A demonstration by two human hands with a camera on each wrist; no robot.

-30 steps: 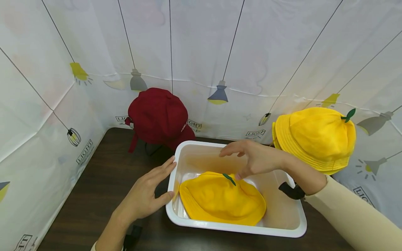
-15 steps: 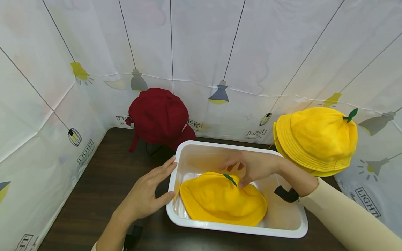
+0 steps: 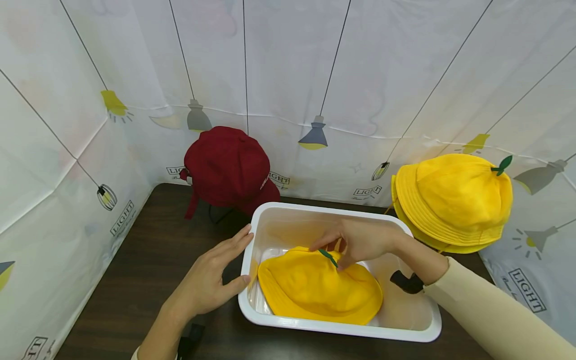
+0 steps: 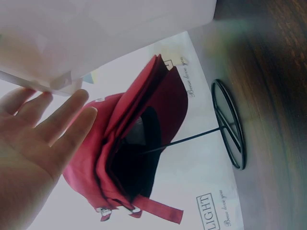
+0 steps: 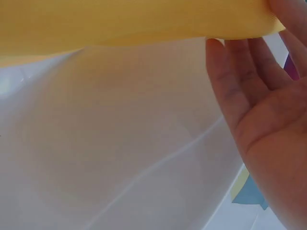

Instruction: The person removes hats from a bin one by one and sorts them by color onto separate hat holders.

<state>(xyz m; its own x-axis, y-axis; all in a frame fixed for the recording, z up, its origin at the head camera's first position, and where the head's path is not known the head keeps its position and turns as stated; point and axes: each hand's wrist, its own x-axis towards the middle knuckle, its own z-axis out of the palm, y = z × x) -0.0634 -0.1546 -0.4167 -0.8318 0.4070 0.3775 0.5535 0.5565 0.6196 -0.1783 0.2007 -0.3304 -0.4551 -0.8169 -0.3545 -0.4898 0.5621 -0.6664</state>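
A yellow bucket hat [image 3: 315,290] with a green leaf sprig [image 3: 328,257] on its crown lies in the white plastic tub [image 3: 337,331]. My right hand [image 3: 362,242] reaches into the tub and grips the top of this hat beside the sprig. In the right wrist view, the fingers [image 5: 230,76] meet the edge of the yellow cloth, with the thumb on its other side. My left hand [image 3: 204,280] rests with extended fingers against the tub's left rim. Nothing is held in it; in the left wrist view its fingertips touch the tub wall [image 4: 120,28].
Behind the tub on the left, a dark red cap [image 3: 227,165] hangs on a black wire stand [image 4: 229,124]. Another yellow bucket hat [image 3: 454,197] stands at the back right. A dark wooden table [image 3: 135,280] lies beneath, with a lamp-patterned cloth [image 3: 279,65] behind.
My right hand has lowered into the tub, and its fingers have closed in on the crown of the yellow hat. My left hand has stayed at the rim.
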